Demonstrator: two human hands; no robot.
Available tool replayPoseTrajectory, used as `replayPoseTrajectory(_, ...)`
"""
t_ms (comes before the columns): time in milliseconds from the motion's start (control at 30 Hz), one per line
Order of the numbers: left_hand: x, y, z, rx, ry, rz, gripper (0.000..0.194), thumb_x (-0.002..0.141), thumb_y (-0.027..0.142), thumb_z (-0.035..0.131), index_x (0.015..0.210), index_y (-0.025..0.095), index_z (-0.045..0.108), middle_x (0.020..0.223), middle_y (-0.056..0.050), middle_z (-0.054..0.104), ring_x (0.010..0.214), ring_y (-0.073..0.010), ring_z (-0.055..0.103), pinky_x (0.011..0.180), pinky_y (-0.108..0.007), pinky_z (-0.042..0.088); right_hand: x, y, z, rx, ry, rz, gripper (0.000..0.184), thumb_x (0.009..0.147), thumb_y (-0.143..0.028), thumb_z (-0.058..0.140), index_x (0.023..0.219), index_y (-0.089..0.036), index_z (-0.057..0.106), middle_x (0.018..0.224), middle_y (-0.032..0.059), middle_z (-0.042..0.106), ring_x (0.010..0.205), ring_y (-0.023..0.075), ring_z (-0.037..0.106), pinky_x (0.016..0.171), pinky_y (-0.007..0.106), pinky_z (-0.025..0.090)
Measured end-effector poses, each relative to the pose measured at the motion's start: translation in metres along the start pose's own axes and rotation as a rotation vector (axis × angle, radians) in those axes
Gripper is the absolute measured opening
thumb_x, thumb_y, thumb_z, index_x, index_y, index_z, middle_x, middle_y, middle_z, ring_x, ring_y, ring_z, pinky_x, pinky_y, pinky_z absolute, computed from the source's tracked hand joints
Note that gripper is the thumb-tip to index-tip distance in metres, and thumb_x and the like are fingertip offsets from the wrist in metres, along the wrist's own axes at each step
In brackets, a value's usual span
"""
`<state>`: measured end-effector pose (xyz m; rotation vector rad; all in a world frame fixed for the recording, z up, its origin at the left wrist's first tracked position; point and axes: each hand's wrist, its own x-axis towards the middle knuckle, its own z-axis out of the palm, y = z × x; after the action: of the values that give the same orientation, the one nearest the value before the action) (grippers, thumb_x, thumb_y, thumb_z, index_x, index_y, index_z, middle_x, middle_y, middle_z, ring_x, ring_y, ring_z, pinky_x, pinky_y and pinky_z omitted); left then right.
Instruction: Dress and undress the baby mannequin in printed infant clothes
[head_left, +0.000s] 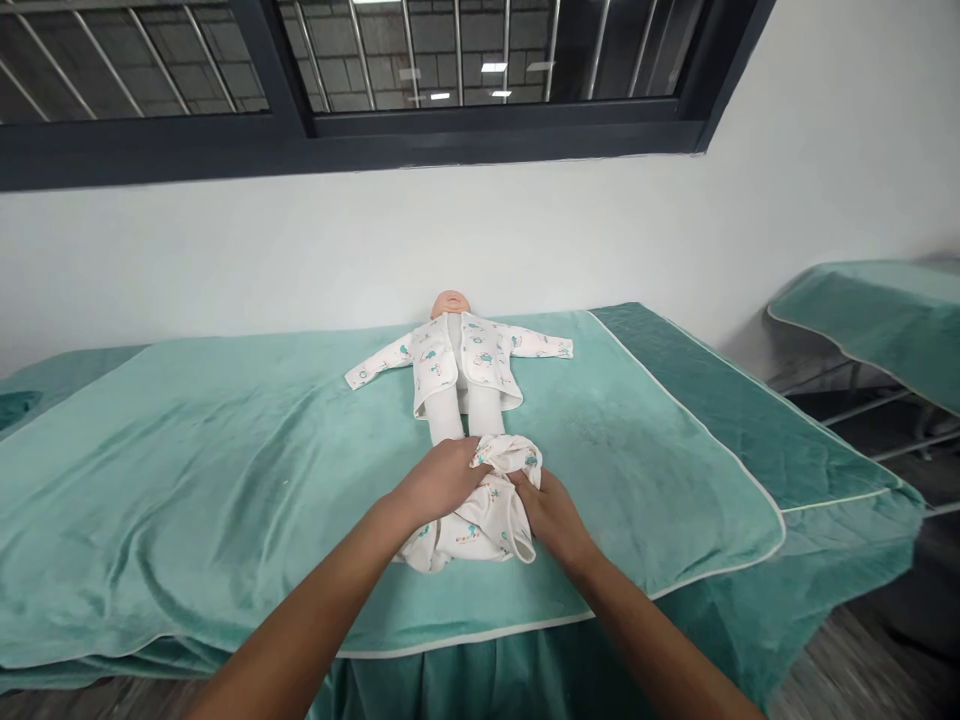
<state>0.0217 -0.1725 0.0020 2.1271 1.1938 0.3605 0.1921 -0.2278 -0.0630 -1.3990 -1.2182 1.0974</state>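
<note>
A baby doll (452,303) lies on its back on a teal blanket (225,450), head toward the wall. It wears an open white printed jacket (480,355), and its white legs (461,410) point toward me. At its feet a pair of white printed trousers (487,520) is bunched up. My left hand (439,478) is closed on the trousers' upper left edge. My right hand (551,515) grips the fabric on the right side.
The blanket covers a table draped in teal cloth (750,400) against a white wall (525,230). A second teal-covered table (877,315) stands at the right, with a gap of floor (885,660) between. A dark-framed window (375,130) runs above.
</note>
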Motion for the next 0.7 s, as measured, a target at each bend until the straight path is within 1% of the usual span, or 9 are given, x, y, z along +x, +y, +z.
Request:
replayPoseTrajectory(100, -0.005, 0.004, -0.002, -0.209, -0.020, -0.015, 0.020, 0.092, 0.032, 0.049, 0.093, 0.021, 0.066, 0.105, -0.007, 0.075, 0.099, -0.0280, 0.066, 0.085, -0.036, 0.046, -0.004, 0.000, 0.003, 0.049, 0.039, 0.009, 0.038, 0.090, -0.055, 0.056, 0.094, -0.021, 0.073, 0.092, 0.0077, 0.075, 0.099, 0.0324, 0.066, 0.091, 0.043, 0.050)
replayPoseTrajectory(167, -0.008, 0.005, -0.003, -0.406, -0.049, -0.045, 0.023, 0.092, 0.037, 0.054, 0.100, 0.020, 0.068, 0.110, -0.007, 0.074, 0.105, -0.0281, 0.066, 0.088, -0.036, 0.047, -0.004, 0.000, 0.005, 0.117, 0.067, 0.011, 0.041, 0.089, -0.057, 0.057, 0.101, -0.021, 0.072, 0.098, 0.0076, 0.075, 0.101, 0.0316, 0.066, 0.090, 0.042, 0.051)
replayPoseTrajectory(233, -0.010, 0.003, -0.005, -0.627, -0.089, -0.092, 0.032, 0.091, 0.043, 0.059, 0.110, 0.019, 0.069, 0.113, -0.008, 0.074, 0.106, -0.0275, 0.066, 0.088, -0.035, 0.049, 0.000, 0.001, 0.006, 0.196, 0.104, 0.002, 0.046, 0.087, -0.060, 0.059, 0.107, -0.021, 0.071, 0.104, 0.0083, 0.075, 0.105, 0.0313, 0.065, 0.091, 0.041, 0.051)
replayPoseTrajectory(333, -0.010, -0.005, -0.013, -0.890, -0.243, -0.113, 0.048, 0.084, 0.044, 0.073, 0.125, 0.021, 0.065, 0.120, -0.009, 0.072, 0.106, -0.0253, 0.067, 0.089, -0.035, 0.051, 0.012, 0.000, 0.007, 0.254, 0.149, -0.070, 0.043, 0.086, -0.061, 0.060, 0.105, -0.023, 0.069, 0.110, 0.0090, 0.073, 0.108, 0.0303, 0.064, 0.095, 0.040, 0.049)
replayPoseTrajectory(400, -0.008, -0.010, -0.023, -0.908, -0.364, -0.072, 0.058, 0.076, 0.036, 0.082, 0.129, 0.021, 0.064, 0.124, -0.010, 0.071, 0.110, -0.0251, 0.066, 0.092, -0.035, 0.051, 0.022, -0.002, 0.007, 0.228, 0.199, -0.126, 0.037, 0.086, -0.059, 0.060, 0.099, -0.025, 0.066, 0.107, 0.0083, 0.072, 0.103, 0.0289, 0.063, 0.094, 0.040, 0.049)
replayPoseTrajectory(467, -0.004, -0.012, -0.032, -0.843, -0.412, -0.041, 0.062, 0.070, 0.029, 0.086, 0.128, 0.020, 0.065, 0.125, -0.011, 0.070, 0.112, -0.0263, 0.066, 0.092, -0.035, 0.051, 0.033, -0.003, 0.008, 0.188, 0.254, -0.158, 0.033, 0.087, -0.059, 0.057, 0.093, -0.026, 0.062, 0.098, 0.0068, 0.071, 0.096, 0.0277, 0.061, 0.089, 0.040, 0.049)
replayPoseTrajectory(500, -0.001, -0.011, -0.036, -0.807, -0.396, -0.042, 0.060, 0.070, 0.027, 0.085, 0.127, 0.020, 0.066, 0.123, -0.010, 0.071, 0.112, -0.0270, 0.065, 0.091, -0.035, 0.051, 0.039, -0.004, 0.008, 0.176, 0.275, -0.165, 0.033, 0.087, -0.059, 0.056, 0.091, -0.026, 0.061, 0.094, 0.0059, 0.069, 0.093, 0.0273, 0.060, 0.087, 0.039, 0.048)
replayPoseTrajectory(567, 0.006, -0.007, -0.040, -0.744, -0.298, -0.064, 0.053, 0.072, 0.024, 0.079, 0.123, 0.020, 0.067, 0.118, -0.009, 0.072, 0.109, -0.0278, 0.066, 0.089, -0.035, 0.051, 0.049, -0.004, 0.010, 0.163, 0.293, -0.178, 0.033, 0.089, -0.059, 0.054, 0.091, -0.026, 0.059, 0.093, 0.0050, 0.068, 0.092, 0.0266, 0.059, 0.085, 0.038, 0.047)
replayPoseTrajectory(700, 0.023, 0.003, -0.033, -0.546, 0.009, -0.064, 0.031, 0.074, 0.021, 0.066, 0.105, 0.019, 0.069, 0.102, -0.005, 0.073, 0.098, -0.0277, 0.067, 0.082, -0.035, 0.050, 0.069, -0.002, 0.010, 0.160, 0.323, -0.191, 0.033, 0.089, -0.057, 0.055, 0.094, -0.024, 0.060, 0.096, 0.0051, 0.067, 0.093, 0.0256, 0.059, 0.086, 0.038, 0.045)
